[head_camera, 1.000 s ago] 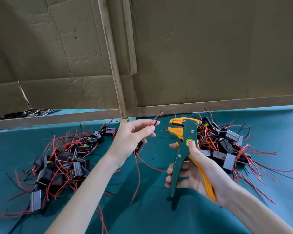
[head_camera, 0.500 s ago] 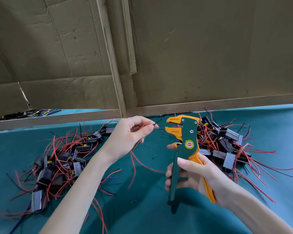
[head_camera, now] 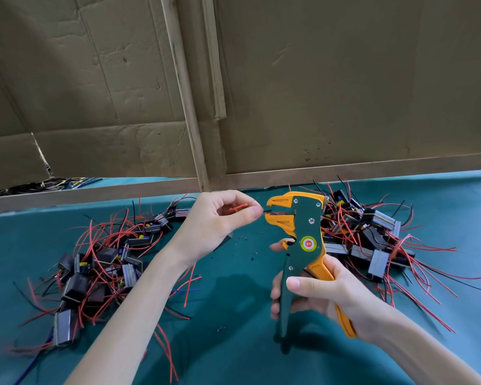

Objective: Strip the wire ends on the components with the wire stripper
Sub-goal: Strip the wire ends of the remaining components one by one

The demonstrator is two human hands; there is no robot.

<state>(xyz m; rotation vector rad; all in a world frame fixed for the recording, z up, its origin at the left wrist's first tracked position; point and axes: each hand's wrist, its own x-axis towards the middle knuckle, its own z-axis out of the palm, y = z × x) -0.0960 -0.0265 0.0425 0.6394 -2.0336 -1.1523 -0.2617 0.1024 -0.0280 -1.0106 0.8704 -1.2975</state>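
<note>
Teal cloth (head_camera: 233, 351) covers the table. Creased cardboard sheets (head_camera: 345, 79) form the back wall, with 2 slanted wooden strips (head_camera: 186, 107) between them.

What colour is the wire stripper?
The stripper is green and orange, clearest in the head view.

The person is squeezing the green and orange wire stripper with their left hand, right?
Not quite. The head view shows the green and orange wire stripper gripped in the right hand, not the left. The left hand is busy pinching a red wire right beside the tool's orange head.
</note>
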